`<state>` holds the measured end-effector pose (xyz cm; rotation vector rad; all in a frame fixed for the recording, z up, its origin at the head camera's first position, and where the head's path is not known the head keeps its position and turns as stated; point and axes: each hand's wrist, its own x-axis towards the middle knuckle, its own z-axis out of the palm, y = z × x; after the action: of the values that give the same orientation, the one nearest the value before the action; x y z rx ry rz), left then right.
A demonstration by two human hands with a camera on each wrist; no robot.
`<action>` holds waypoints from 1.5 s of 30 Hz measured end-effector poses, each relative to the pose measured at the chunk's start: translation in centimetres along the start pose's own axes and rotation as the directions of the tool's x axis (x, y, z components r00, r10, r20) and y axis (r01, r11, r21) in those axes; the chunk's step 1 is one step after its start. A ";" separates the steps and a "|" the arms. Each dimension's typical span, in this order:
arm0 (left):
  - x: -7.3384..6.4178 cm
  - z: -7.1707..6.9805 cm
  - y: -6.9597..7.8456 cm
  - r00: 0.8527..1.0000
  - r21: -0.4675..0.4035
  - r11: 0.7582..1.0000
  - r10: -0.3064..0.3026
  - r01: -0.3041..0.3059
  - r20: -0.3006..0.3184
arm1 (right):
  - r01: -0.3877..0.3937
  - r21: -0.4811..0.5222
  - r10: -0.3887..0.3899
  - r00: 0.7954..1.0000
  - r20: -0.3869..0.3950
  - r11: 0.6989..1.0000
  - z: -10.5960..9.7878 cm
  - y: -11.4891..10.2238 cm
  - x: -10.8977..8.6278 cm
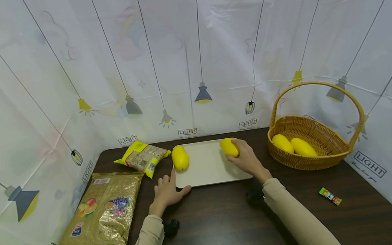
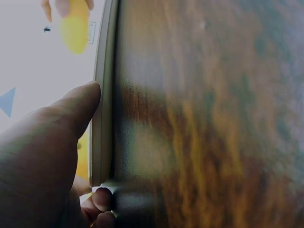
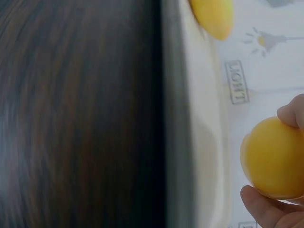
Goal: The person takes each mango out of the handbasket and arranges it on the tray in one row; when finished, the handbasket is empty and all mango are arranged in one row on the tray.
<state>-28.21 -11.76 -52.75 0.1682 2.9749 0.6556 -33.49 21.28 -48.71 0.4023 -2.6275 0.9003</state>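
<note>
My right hand (image 1: 246, 157) grips a yellow mango (image 1: 229, 147) over the right end of a white rectangular tray (image 1: 203, 163). In the right wrist view, thumb and fingers sit on opposite sides of this mango (image 3: 273, 159). A second mango (image 1: 180, 158) lies at the tray's left end. My left hand (image 1: 167, 191) rests at the tray's near left corner, its index finger extended along the left side and its thumb along the near edge. The left wrist view shows that thumb (image 2: 78, 107) against the tray's rim (image 2: 100, 118); the other fingertips are bent beside the corner.
At the right stands a wicker basket (image 1: 306, 163) with a tall handle and two mangoes inside. A small wrapped candy (image 1: 330, 196) lies in front of it. Left of the tray are a yellow snack bag (image 1: 144, 156) and a large gold candy bag (image 1: 100, 214). A curtain hangs behind.
</note>
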 end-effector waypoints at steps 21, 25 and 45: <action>0.2 0.2 0.5 0.999 -0.010 1.000 0.027 -0.027 -0.027 | 0.081 -0.109 -0.061 0.982 0.177 0.991 3.9 -2.6 0.9; 0.0 0.1 0.4 1.000 -0.016 1.000 0.026 -0.026 -0.010 | 0.028 -0.109 0.003 0.963 0.271 0.994 4.4 -3.5 1.3; -0.6 -0.6 0.3 1.000 0.015 1.000 0.014 -0.014 -0.001 | 0.052 -0.087 -0.015 0.926 0.377 0.995 7.6 -7.6 2.5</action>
<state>-27.63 -11.83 -52.09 0.1898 2.9827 0.6351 -34.64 10.33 -49.26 0.6502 -2.9845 0.7426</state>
